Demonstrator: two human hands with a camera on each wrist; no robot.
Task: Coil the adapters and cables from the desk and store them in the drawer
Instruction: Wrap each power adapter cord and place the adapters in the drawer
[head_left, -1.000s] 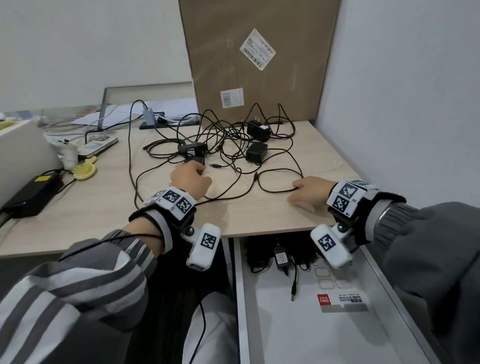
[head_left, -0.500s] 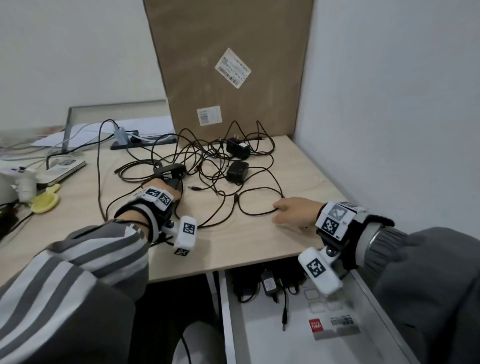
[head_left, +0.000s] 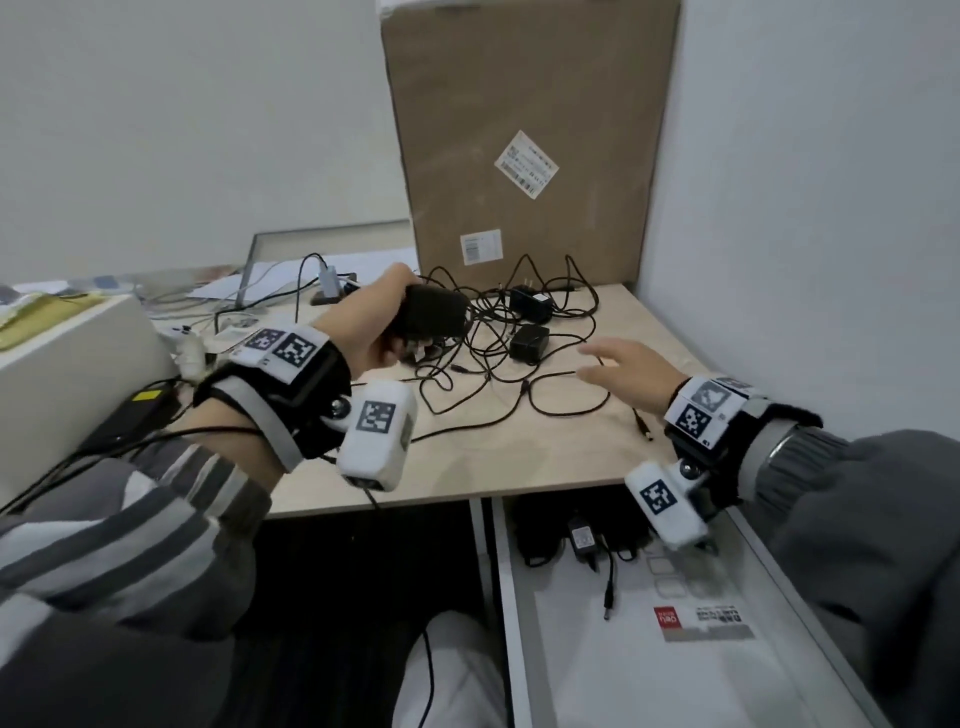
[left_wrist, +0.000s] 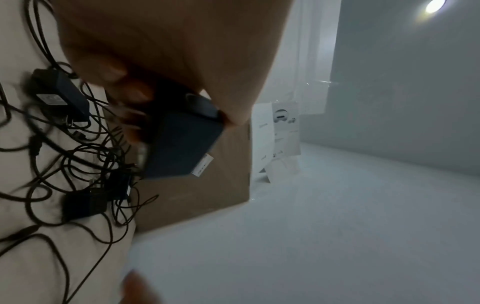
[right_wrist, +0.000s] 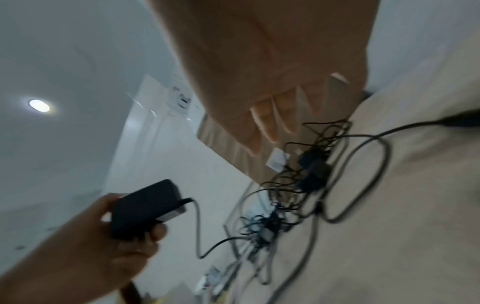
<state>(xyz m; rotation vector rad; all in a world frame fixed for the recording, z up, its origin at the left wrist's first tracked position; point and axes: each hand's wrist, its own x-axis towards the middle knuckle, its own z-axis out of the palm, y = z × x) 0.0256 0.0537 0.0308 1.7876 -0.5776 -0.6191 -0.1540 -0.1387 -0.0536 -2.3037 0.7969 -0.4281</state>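
My left hand (head_left: 384, 332) grips a black power adapter (head_left: 431, 314) (left_wrist: 182, 148) (right_wrist: 145, 207) lifted above the wooden desk (head_left: 519, 457); its cable trails down into the heap. A tangle of black cables (head_left: 493, 358) with two more black adapters (head_left: 530, 304) (head_left: 529, 343) lies at the desk's back. My right hand (head_left: 618, 364) (right_wrist: 272, 115) hovers above a cable loop near the desk's right side, fingers spread and holding nothing. The white drawer (head_left: 649, 649) stands pulled out below the desk edge, with coiled adapters (head_left: 582, 538) at its back.
A tall cardboard box (head_left: 524, 135) leans against the wall behind the cables. A white box (head_left: 62, 374) and a black brick (head_left: 135, 410) sit at the left. A barrel plug (head_left: 644, 428) lies near the front edge. A grey wall bounds the right.
My left hand has lifted the black adapter off the desk. My right hand rose from the desk and spread its fingers. The head view tilted up.
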